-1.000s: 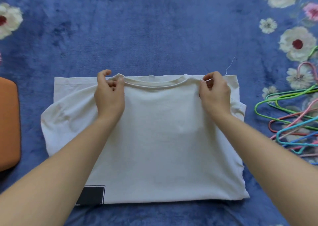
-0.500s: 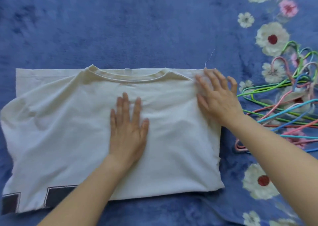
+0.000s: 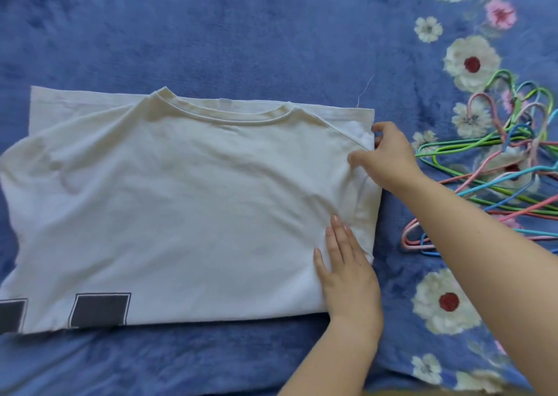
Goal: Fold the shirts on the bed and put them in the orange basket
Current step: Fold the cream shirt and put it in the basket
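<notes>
the cream-white cotton t-shirt [image 3: 181,208] lies flat on the bed's blue plush blanket [image 3: 211,33], collar [image 3: 223,115] toward the far side, the hem with its dark printed rectangles [image 3: 101,309] toward the near edge of the bed, and its right side just short of the blanket's flowered right border. the body looks already doubled over itself, so this reads as a middle step of the folding, with a sideways fold likely next. the left hand [image 3: 347,275] lies open, fingers straight and together, palm pressing on the shirt's near right corner; it probably acts as an anchor so the layers do not slide on the soft pile while the other hand works. the right hand [image 3: 389,160] is at the shirt's far right corner, thumb on top and fingers curled at the edge, pinching the tucked sleeve fabric, seemingly to square that edge or to lift it over. a heap of thin coloured plastic hangers [image 3: 483,166] lies just beside the shirt on the flowered border, apart from it, set out of the way of the fold. the orange basket is not in view, so the placing step is not yet done.
</notes>
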A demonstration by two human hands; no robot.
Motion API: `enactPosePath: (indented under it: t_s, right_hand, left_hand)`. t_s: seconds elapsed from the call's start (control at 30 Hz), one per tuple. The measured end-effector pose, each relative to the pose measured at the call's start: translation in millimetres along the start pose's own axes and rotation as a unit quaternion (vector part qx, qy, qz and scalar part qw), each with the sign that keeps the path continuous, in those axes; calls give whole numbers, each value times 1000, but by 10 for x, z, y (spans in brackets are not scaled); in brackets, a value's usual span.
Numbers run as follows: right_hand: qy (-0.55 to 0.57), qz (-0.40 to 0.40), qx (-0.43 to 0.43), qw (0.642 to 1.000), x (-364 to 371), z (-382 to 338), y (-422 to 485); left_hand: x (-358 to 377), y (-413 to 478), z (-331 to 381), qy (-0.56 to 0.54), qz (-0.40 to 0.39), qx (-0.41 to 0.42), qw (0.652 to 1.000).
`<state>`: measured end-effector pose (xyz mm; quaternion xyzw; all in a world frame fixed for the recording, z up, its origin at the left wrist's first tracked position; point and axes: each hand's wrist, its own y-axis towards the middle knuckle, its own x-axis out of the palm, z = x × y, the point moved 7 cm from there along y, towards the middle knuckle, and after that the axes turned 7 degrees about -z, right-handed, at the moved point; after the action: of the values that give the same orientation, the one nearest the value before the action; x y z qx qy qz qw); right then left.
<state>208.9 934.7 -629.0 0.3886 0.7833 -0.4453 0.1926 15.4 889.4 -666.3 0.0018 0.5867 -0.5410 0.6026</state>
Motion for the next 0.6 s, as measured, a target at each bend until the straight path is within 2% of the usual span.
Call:
enactPosePath:
  t_s: [0.07, 0.17, 0.23, 0.27, 0.33, 0.47, 0.6]
  right_hand:
    - [65, 20, 31, 997, 14, -29, -29]
    - [154, 50, 65, 985, -45, -127, -118]
    - [215, 18, 69, 974, 23, -282, -195]
    - [230, -6, 68, 971, 60, -392, -241]
    - [243, -55, 56, 967, 185, -710, -326]
    - [251, -108, 9, 962, 582, -1589, -525]
    - [250, -130, -37, 959, 1193, -2414, -759]
  left_hand:
    - [-112, -47, -32, -43, -30, 18, 998]
    - [-460, -147, -86, -197, -48, 146, 968]
    - [-727, -256, -304, -372, -159, 151, 902]
    - [-841, -286, -453, -447, -178, 133, 866]
    - [-1100, -356, -858, -556, -166, 111, 807]
    - [-1487, -516, -1779, -675, -143, 71, 720]
    - [-1723, -683, -2614, -808, -101, 34, 579]
